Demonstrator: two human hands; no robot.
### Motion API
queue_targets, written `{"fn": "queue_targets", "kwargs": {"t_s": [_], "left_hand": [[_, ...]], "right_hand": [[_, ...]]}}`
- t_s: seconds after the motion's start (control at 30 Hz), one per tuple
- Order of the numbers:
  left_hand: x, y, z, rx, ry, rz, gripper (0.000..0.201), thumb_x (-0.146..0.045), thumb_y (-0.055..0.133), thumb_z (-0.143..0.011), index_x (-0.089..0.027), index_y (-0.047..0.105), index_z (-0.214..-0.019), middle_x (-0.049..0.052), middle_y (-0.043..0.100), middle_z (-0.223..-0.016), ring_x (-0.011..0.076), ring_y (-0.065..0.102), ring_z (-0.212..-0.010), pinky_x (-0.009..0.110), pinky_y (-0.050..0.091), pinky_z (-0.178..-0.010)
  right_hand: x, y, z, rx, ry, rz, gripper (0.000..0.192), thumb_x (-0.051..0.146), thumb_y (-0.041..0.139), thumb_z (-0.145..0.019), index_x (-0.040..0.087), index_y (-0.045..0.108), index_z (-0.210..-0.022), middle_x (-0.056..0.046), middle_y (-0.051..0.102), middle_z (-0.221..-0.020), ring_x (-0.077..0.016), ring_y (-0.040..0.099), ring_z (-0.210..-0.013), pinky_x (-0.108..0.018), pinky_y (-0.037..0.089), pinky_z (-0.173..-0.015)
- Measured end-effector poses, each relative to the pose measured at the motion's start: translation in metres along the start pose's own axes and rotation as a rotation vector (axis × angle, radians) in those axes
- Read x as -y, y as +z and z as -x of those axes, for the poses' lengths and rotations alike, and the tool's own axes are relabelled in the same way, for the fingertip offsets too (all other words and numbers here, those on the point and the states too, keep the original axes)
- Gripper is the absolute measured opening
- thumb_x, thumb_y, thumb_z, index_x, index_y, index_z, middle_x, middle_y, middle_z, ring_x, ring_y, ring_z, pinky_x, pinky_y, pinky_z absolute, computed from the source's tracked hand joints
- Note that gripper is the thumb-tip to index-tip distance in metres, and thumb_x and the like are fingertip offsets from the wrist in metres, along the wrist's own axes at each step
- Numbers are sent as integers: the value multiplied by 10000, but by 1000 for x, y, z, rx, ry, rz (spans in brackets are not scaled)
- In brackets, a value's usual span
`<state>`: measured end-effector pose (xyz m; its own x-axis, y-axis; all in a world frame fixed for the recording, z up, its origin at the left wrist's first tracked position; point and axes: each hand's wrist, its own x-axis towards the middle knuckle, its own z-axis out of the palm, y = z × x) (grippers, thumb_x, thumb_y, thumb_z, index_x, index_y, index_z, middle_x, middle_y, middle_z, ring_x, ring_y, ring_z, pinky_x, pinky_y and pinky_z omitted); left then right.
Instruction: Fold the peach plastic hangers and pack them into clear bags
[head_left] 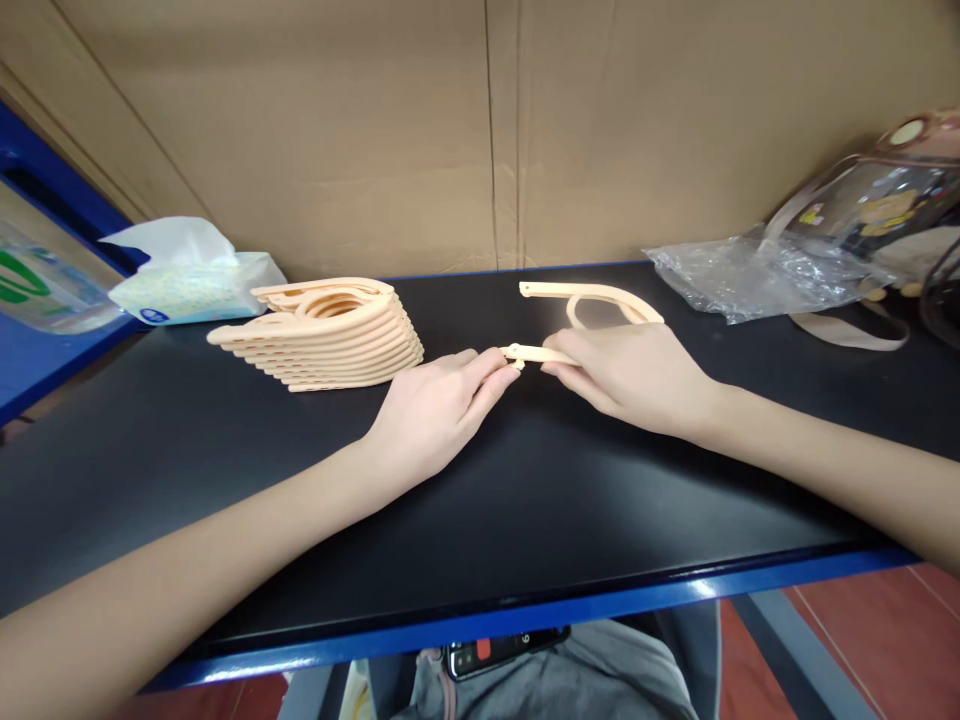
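Note:
Both my hands meet over the middle of a black tabletop [480, 520], on a peach-coloured plastic piece that looks like a folding clothes hanger [534, 353]. My left hand [431, 410] pinches its small jointed end between thumb and fingers. Closed around the bar just to the right is my right hand [637, 380], its fingertips partly hidden. A curved peach arm with a loop [600, 292] rises behind the right hand; whether it joins the held bar is hidden. Left of my left hand stands a neat stack of several matching folded hangers [337, 350].
A tissue pack [199, 285] lies at the back left, near a clear plastic container [52, 280]. Crumpled clear plastic [765, 275] and a transparent bag [892, 215] sit at the back right. Cardboard [360, 140] walls the rear. A phone [502, 650] rests below the blue front edge.

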<state>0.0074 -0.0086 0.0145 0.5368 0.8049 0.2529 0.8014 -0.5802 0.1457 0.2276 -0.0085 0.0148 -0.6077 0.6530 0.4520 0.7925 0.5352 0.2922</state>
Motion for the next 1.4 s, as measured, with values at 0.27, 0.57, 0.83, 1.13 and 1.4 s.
{"fn": "queue_targets", "kwargs": {"t_s": [0.27,0.57,0.83,1.13,1.4], "left_hand": [[-1,-5,2,-79,44,200,258,-322,352,-973,-199,503,-804,-35,548,-682,114,493,-572,233,290,-537],[-3,-7,1,-75,-42,145,305,-336,347,-924,-206,336,-648,-56,368,-500,106,350,-431,254,208,-497],[-3,-9,2,-68,-100,138,381,-427,362,-945,-205,327,-638,-50,390,-502,113,379,-445,253,196,-481],[1,-7,0,20,7,185,325,-374,338,-978,-207,414,-710,-54,431,-527,115,433,-462,243,247,-500],[0,-6,0,46,-10,130,338,-377,320,-992,-209,423,-718,-46,465,-533,131,480,-469,247,258,-491]], "right_hand": [[1,0,1,74,-5,-56,305,339,348,-1003,174,598,-943,-25,652,-751,-148,529,-561,-265,251,-529],[5,-3,2,15,4,-49,300,332,372,-965,172,622,-925,-26,624,-671,-160,524,-558,-258,252,-511],[6,-4,4,-47,20,-62,355,387,388,-952,181,652,-836,-23,642,-653,-144,524,-547,-243,220,-492],[3,-5,4,-31,-92,-147,373,380,392,-986,166,652,-825,-13,633,-603,-130,551,-542,-245,208,-489],[1,3,4,8,-153,-158,300,351,396,-1005,160,623,-962,-25,691,-726,-152,600,-615,-259,246,-503]]}}
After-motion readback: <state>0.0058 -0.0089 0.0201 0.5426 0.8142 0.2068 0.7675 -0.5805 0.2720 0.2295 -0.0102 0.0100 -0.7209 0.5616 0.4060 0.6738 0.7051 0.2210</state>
